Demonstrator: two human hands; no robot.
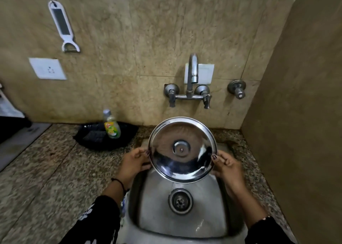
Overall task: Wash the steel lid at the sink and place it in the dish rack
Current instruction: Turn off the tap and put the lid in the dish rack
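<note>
The round, mirror-bright steel lid (182,149) hides the sink's (148,206) far rim; left hand (133,163) and right hand (226,166) each grip clamped on its edge.

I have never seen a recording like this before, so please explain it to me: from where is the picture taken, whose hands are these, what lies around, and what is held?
There is no machine here. The single picture comes from a wide-angle camera worn on a person's head, looking forward and down, so the walls look bent.

The two bare hands belong to that person. The left hand and the right hand hold a round shiny steel lid by its opposite edges, above the steel sink basin. The round drain shows below the lid.

On the tiled wall there is a steel tap with two handles; no water runs from it. On the speckled stone counter, left of the sink, a green dish soap bottle stands in a black tray. A white peeler hangs on the wall.

No dish rack is visible.
</note>
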